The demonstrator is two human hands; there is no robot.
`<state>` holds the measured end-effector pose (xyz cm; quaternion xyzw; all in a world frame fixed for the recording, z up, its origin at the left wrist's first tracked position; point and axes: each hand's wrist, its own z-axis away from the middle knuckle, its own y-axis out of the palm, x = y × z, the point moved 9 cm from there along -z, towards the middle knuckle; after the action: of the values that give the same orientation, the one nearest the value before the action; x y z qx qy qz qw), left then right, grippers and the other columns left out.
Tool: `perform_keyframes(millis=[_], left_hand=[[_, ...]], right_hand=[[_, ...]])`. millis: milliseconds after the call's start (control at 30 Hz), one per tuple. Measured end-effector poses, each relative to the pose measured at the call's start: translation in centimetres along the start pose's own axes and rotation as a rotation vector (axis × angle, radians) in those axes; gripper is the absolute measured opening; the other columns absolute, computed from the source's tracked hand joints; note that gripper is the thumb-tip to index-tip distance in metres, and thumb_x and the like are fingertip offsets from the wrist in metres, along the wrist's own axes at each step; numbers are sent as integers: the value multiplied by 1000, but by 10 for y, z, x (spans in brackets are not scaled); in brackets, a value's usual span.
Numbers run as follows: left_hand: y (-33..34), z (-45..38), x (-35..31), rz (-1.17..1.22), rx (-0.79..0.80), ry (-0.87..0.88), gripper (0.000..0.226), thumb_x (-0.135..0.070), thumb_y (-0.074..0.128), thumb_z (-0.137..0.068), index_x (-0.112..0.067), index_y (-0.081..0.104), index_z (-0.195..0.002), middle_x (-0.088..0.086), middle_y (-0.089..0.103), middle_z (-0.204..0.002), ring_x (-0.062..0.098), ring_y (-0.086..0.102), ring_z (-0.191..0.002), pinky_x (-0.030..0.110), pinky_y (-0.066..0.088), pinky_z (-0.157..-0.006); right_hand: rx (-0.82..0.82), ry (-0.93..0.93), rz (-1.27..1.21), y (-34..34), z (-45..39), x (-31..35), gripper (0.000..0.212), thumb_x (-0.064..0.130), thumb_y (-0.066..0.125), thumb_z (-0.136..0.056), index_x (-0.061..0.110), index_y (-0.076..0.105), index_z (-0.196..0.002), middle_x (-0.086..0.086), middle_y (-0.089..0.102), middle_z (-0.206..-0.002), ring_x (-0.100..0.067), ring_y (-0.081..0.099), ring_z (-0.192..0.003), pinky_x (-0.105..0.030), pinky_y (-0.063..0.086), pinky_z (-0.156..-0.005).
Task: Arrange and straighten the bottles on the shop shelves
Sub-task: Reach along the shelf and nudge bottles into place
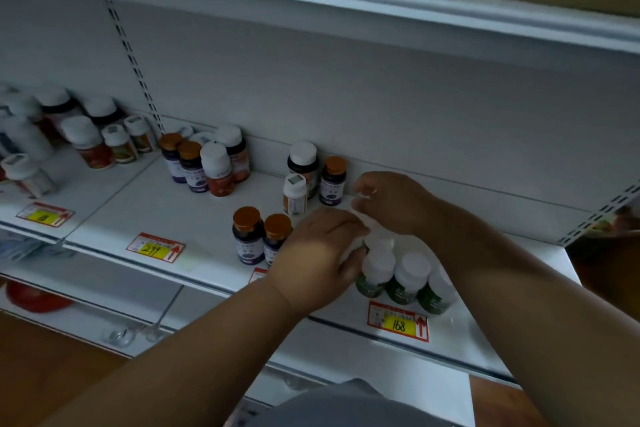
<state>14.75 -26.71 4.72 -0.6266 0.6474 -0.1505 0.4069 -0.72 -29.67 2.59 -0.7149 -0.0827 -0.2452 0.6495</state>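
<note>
Item: cluster of white-capped, green-labelled plastic bottles (405, 276), lower right of centre in the frame, standing at the front edge of the white metal shelf (138, 198). Long axes upright; three caps show in the front row, others are hidden behind the hands.

Left hand (317, 258): at the left flank of the cluster, fingers curled round a white-capped bottle and gripping it; this hand is the nearer to the front row.

Right hand (391, 203): above and behind the cluster, fingers bent and pinching something small and white; whether that is a cap or a wrapper I cannot tell.

Judgement: the coming move likely turns on the gripped bottle lying directly under the right hand, between both hands.

Neighbours: two orange-capped dark bottles (261, 236) just left of the left hand; further bottles stand toward the back wall and upper left.

Shelf edge: red-and-yellow price tag (398, 321) below the cluster.

Room: dim shop aisle, cardboard above the upper shelf.
</note>
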Motion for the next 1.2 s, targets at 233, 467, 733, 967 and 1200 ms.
perform_keyframes(millis=[233, 467, 733, 967, 1200], left_hand=[[-70, -7, 89, -33, -66, -121, 23, -10, 68, -78, -6, 69, -100, 12, 66, -97, 32, 61, -88, 39, 50, -81], [-81, -2, 153, 6, 123, -197, 29, -16, 72, -82, -14, 67, -110, 6, 63, -108, 25, 54, -103, 24, 36, -87], [-80, 6, 191, 155, 163, -331, 48, -41, 65, -87, -21, 52, -129, -3, 52, -120, 9, 46, -108, 17, 32, -89], [-97, 38, 175, 498, 102, -571, 64, -68, 57, -75, -34, 46, -129, -12, 55, -123, -1, 52, -106, 21, 44, -88], [-142, 106, 160, 443, 21, -604, 45, -55, 62, -80, -39, 51, -120, -14, 61, -112, -1, 57, -101, 24, 49, -86]], right_hand=[[6, -133, 185, 45, -69, 77, 30, 16, 50, -95, 13, 60, -123, -7, 64, -115, -23, 58, -102, -37, 43, -86], [-103, 108, 250, 76, -93, 73, 31, 44, 59, -90, 16, 49, -101, -4, 61, -99, -22, 59, -90, -30, 44, -73], [-431, 239, -322, 36, -70, 75, 13, 18, 66, -85, 17, 55, -91, 1, 56, -93, -3, 53, -73, -6, 37, -50], [-411, 60, -695, 18, -42, 156, 3, 27, 50, -90, 29, 51, -90, 2, 61, -94, -14, 62, -84, -32, 56, -61], [-262, -57, -566, 63, -27, 223, 13, 40, 57, -80, 40, 50, -90, 18, 58, -87, 4, 56, -74, -14, 46, -57]])
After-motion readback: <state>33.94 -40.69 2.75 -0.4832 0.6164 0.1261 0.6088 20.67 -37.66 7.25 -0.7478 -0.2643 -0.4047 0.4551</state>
